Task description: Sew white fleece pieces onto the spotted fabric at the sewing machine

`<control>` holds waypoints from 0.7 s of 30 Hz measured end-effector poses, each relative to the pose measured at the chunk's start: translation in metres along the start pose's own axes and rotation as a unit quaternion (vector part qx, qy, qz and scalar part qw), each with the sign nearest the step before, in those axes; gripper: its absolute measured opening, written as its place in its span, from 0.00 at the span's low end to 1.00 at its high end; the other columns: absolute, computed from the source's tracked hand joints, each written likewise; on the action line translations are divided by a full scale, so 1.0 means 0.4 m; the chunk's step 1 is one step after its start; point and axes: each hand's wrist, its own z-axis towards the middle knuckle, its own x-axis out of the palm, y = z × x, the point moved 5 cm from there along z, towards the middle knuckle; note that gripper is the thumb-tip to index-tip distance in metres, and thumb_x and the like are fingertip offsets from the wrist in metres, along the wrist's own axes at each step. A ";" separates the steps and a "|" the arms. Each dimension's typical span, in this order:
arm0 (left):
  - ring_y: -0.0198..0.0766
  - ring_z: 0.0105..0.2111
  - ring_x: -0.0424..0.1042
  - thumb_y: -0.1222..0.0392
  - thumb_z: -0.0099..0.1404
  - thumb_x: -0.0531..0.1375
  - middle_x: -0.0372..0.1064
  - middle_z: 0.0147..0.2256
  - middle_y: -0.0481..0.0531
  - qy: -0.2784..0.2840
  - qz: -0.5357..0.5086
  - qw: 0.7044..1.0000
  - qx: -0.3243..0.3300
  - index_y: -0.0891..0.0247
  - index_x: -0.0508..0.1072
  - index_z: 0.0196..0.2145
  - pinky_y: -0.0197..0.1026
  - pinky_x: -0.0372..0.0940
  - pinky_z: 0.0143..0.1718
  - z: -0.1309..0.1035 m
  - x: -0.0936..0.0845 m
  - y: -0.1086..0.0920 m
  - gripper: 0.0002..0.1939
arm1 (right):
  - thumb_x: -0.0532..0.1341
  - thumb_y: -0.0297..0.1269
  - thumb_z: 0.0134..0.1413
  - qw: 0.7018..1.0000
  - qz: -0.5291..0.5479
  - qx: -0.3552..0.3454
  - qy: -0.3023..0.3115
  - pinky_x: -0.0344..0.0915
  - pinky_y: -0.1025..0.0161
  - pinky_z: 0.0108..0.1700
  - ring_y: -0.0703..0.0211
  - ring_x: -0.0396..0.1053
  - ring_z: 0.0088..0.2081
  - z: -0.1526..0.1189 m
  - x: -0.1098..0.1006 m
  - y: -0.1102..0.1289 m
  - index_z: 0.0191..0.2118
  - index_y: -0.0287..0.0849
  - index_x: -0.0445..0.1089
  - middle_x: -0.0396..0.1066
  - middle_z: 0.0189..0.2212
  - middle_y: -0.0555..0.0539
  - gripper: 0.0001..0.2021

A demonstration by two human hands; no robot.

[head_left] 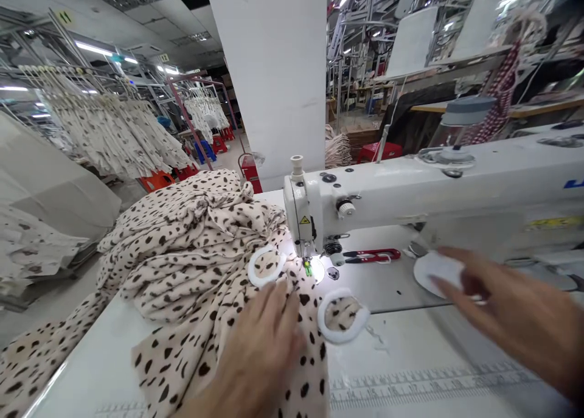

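Note:
My left hand (262, 336) lies with its fingers stretched out on the cream fabric with dark spots (187, 266), just in front of the sewing machine needle. Beside its fingertips is a white-rimmed round patch (266, 266) with a spotted centre. A second such patch (343, 316) rests at the fabric's right edge. Over on the right, my right hand (502, 308), smeared by motion, has a flat white round piece (431, 273) between thumb and fingers. The white sewing machine (387, 193) stands behind both hands, its green presser foot (308, 267) lit by a lamp.
Red-handled thread snips (371, 256) lie on the machine bed. A printed ruler (410, 389) runs along the table front. A white pillar (278, 77) rises behind the machine. Hanging garments (114, 126) and stools stand at the back left; thread cones (413, 41) are at upper right.

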 end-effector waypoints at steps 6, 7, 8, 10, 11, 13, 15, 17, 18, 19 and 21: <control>0.66 0.68 0.37 0.38 0.62 0.61 0.35 0.70 0.50 0.208 0.031 0.977 0.033 0.45 0.49 0.67 0.71 0.38 0.63 0.007 -0.008 0.108 0.41 | 0.56 0.32 0.61 0.936 0.108 -0.283 0.179 0.71 0.59 0.46 0.54 0.69 0.51 -0.034 0.060 0.287 0.53 0.48 0.68 0.68 0.51 0.43 0.15; 0.65 0.68 0.40 0.38 0.61 0.61 0.37 0.70 0.50 0.214 0.035 0.975 0.041 0.44 0.51 0.67 0.68 0.39 0.64 0.020 -0.026 0.126 0.40 | 0.57 0.31 0.61 0.933 0.107 -0.290 0.186 0.71 0.59 0.47 0.53 0.68 0.52 -0.043 0.067 0.295 0.53 0.47 0.68 0.68 0.51 0.42 0.16; 0.64 0.67 0.43 0.38 0.61 0.62 0.39 0.70 0.49 0.219 0.038 0.974 0.046 0.44 0.53 0.66 0.66 0.41 0.64 0.030 -0.041 0.136 0.40 | 0.57 0.31 0.61 0.933 0.105 -0.291 0.186 0.71 0.58 0.47 0.53 0.68 0.51 -0.053 0.072 0.298 0.54 0.46 0.67 0.68 0.51 0.42 0.16; 0.63 0.65 0.48 0.38 0.61 0.61 0.45 0.69 0.49 0.209 0.044 0.976 0.050 0.45 0.59 0.64 0.62 0.45 0.64 0.043 -0.055 0.127 0.36 | 0.56 0.31 0.61 0.937 0.106 -0.286 0.173 0.72 0.60 0.45 0.54 0.70 0.48 -0.072 0.079 0.297 0.55 0.45 0.66 0.70 0.49 0.42 0.17; 0.61 0.64 0.51 0.39 0.63 0.60 0.49 0.68 0.51 0.185 0.045 0.981 0.047 0.47 0.63 0.62 0.60 0.47 0.64 0.049 -0.056 0.108 0.32 | 0.56 0.31 0.61 0.938 0.111 -0.279 0.171 0.72 0.61 0.43 0.55 0.70 0.46 -0.082 0.082 0.298 0.55 0.45 0.66 0.70 0.47 0.43 0.17; 0.57 0.61 0.57 0.43 0.67 0.56 0.59 0.62 0.56 0.103 0.040 0.993 0.034 0.55 0.72 0.56 0.55 0.52 0.62 0.060 -0.048 0.054 0.24 | 0.56 0.31 0.61 0.939 0.123 -0.267 0.178 0.72 0.63 0.41 0.56 0.71 0.43 -0.099 0.090 0.305 0.55 0.46 0.66 0.70 0.45 0.43 0.17; 0.53 0.55 0.62 0.47 0.69 0.55 0.67 0.53 0.60 0.044 0.014 0.999 0.024 0.62 0.74 0.50 0.51 0.58 0.57 0.073 -0.024 -0.005 0.20 | 0.56 0.31 0.61 0.939 0.141 -0.252 0.186 0.71 0.64 0.40 0.57 0.71 0.42 -0.110 0.097 0.313 0.54 0.46 0.66 0.69 0.44 0.44 0.16; 0.51 0.50 0.63 0.49 0.67 0.59 0.68 0.47 0.60 0.063 -0.026 0.997 0.032 0.64 0.75 0.42 0.50 0.61 0.51 0.088 0.020 -0.051 0.16 | 0.56 0.31 0.61 0.943 0.180 -0.215 0.177 0.71 0.66 0.41 0.59 0.71 0.42 -0.108 0.100 0.311 0.54 0.48 0.66 0.69 0.44 0.45 0.16; 0.50 0.47 0.64 0.51 0.65 0.60 0.68 0.44 0.59 0.079 -0.057 0.995 0.030 0.64 0.74 0.39 0.48 0.62 0.48 0.097 0.039 -0.063 0.13 | 0.57 0.32 0.62 0.949 0.205 -0.177 0.164 0.71 0.67 0.41 0.60 0.72 0.42 -0.101 0.101 0.302 0.54 0.49 0.66 0.69 0.44 0.45 0.16; 0.47 0.44 0.65 0.54 0.64 0.61 0.68 0.41 0.57 0.089 -0.098 0.991 0.020 0.64 0.73 0.37 0.45 0.62 0.44 0.106 0.055 -0.068 0.10 | 0.57 0.34 0.62 0.953 0.232 -0.125 0.152 0.71 0.68 0.41 0.60 0.72 0.42 -0.089 0.102 0.288 0.54 0.50 0.66 0.69 0.44 0.46 0.15; 0.41 0.36 0.65 0.57 0.64 0.61 0.67 0.34 0.52 0.086 -0.208 0.974 -0.022 0.64 0.70 0.34 0.39 0.61 0.36 0.123 0.072 -0.058 0.07 | 0.60 0.41 0.60 0.945 0.288 -0.012 0.155 0.71 0.69 0.37 0.61 0.73 0.39 -0.061 0.113 0.260 0.53 0.50 0.66 0.70 0.43 0.47 0.15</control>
